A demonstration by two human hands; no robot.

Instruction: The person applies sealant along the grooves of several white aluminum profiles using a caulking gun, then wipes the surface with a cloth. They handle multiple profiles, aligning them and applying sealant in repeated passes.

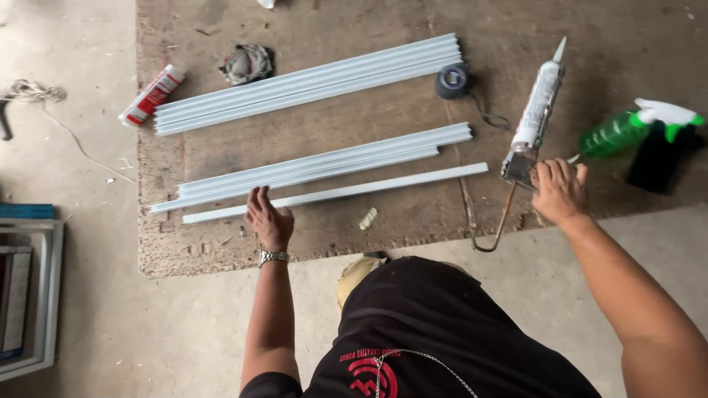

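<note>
Steel is showing at the left wrist, where a wristwatch [272,257] is sitting just below the left hand [268,217]; that hand is lying with fingers spread and palm down, its fingertips pressing on a single white strip [346,192] near the strip's left end, gripping nothing. Across the board, the right hand [560,190] is closing around the rear frame of a caulking gun [532,121], fingers curled over the metal just behind the white cartridge, whose nozzle is pointing up and away toward the far side of the board. A bent metal rod [500,221] is trailing from the gun's back end toward the person and hooking at the near edge of the board. All of this is resting on a worn brown board [369,236] laid on a concrete floor [147,324]. Beyond the single strip, a bundle of similar white strips [317,166] is lying just beside it and roughly parallel, and a larger bundle of white strips [310,82] is lying farther away, well apart from the hands. A roll of dark tape [452,80] is sitting at the right end of that far bundle. A green spray bottle [634,127] with a white trigger head is lying on its side to the right of the gun. Near the board's left edge, a red-and-white tube [152,95] and a crumpled rag [247,63] are lying.
</note>
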